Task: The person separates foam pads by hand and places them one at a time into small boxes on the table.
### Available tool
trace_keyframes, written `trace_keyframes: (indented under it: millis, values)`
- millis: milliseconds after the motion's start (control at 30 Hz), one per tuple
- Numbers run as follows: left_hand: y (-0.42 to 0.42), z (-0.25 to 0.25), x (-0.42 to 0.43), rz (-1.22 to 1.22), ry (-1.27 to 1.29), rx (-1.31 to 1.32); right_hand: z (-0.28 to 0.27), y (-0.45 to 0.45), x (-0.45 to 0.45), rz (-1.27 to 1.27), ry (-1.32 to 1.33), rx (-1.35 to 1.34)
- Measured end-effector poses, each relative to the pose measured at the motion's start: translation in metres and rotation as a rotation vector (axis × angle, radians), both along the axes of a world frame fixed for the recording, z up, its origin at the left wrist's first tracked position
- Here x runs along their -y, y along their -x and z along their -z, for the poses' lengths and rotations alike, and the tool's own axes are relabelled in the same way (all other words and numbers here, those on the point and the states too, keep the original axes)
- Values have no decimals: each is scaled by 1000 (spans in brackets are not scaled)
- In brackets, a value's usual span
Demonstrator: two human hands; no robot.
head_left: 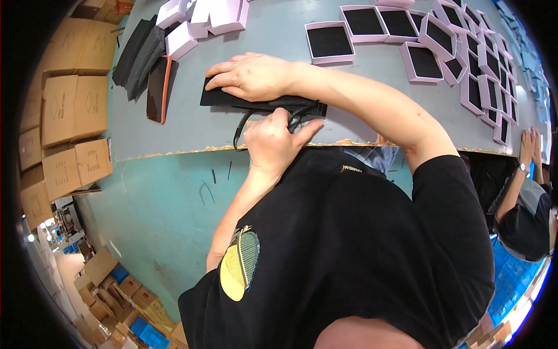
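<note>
The right hand (250,77) lies spread over black sheets (211,100) near the front of the desk (135,129), seemingly to steady them, while the left hand (272,139), nearer the body, curls around thin black strips (238,131). Pink boxes (334,59) stand farther back, perhaps kept within reach.

Bright, even light, with strong fisheye curvature and black corners.

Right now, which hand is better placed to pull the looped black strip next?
Probably your left: your left hand is right at the looped black strip, while your right hand lies over the black material.
</note>
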State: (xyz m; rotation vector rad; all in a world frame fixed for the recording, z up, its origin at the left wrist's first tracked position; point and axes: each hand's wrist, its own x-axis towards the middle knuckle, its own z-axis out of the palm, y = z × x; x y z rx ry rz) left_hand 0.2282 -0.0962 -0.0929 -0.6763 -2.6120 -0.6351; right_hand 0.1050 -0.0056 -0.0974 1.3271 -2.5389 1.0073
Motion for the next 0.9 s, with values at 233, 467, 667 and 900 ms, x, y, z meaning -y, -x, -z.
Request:
trace_keyframes:
  millis: [233,467,667,900]
  values:
    - [2,13,-3,-16,67,-96,6,-1,1,10,17,-48]
    - [6,7,-2,126,105,-68,2,0,-2,-17,11,-27]
    - [14,-5,43,140,30,-50,5,1,0,-25,-1,-45]
    - [3,-2,77,-65,-905,511,6,5,0,-45,1,-41]
